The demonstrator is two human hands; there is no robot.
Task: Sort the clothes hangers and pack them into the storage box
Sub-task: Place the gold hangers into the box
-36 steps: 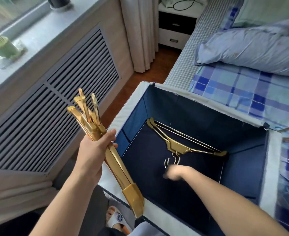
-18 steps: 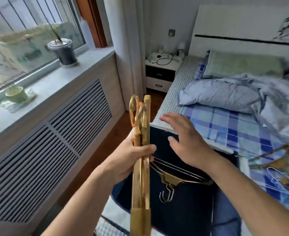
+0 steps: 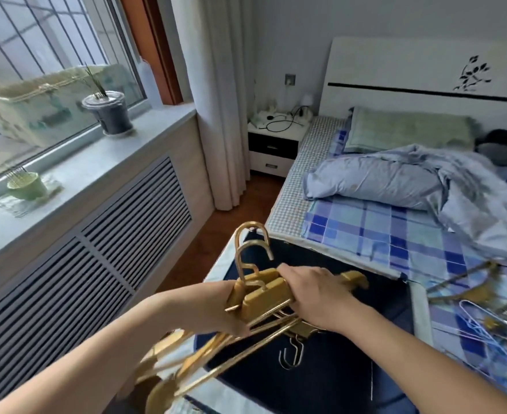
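Fingers of both hands curl round a bundle of gold hangers (image 3: 261, 297), left hand (image 3: 225, 309) at nine o'clock, right hand (image 3: 314, 297) at three, hooks kept together, probably to square the stack before lowering it. Storage box (image 3: 365, 369) sits directly below, with a few hangers already inside.

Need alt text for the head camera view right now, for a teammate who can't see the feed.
Both hands, left and right, grip a bundle of gold hangers above an open navy storage box that already holds hangers. More hangers lie on the plaid bed to the right; a windowsill with potted plants is to the left.
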